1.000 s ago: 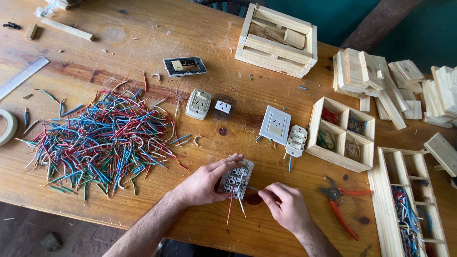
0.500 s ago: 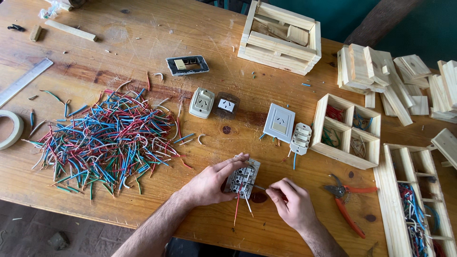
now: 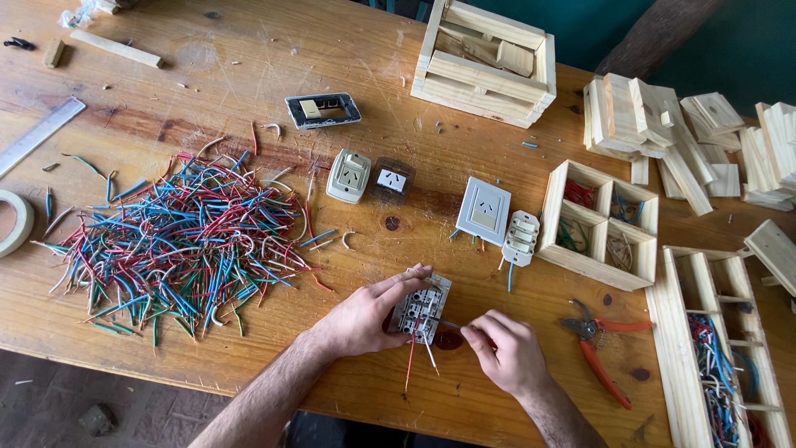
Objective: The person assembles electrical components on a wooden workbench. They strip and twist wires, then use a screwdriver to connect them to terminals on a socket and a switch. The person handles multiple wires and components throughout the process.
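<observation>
The left hand (image 3: 365, 319) clamps the light, rigid socket (image 3: 420, 309) by its edges (probably the safest hold), while the right hand (image 3: 506, 353) pinches a thin tool (image 3: 448, 323) at its bendy wires (image 3: 412, 361).

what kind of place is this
Probably a home or hobby workshop for electrical work: a worn wooden table holds a pile of cut coloured wires, wall sockets, red-handled pliers and wooden boxes.

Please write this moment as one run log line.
left hand: holds socket module | right hand: pinches thin tool at module | nearby: pliers, wire pile
</observation>
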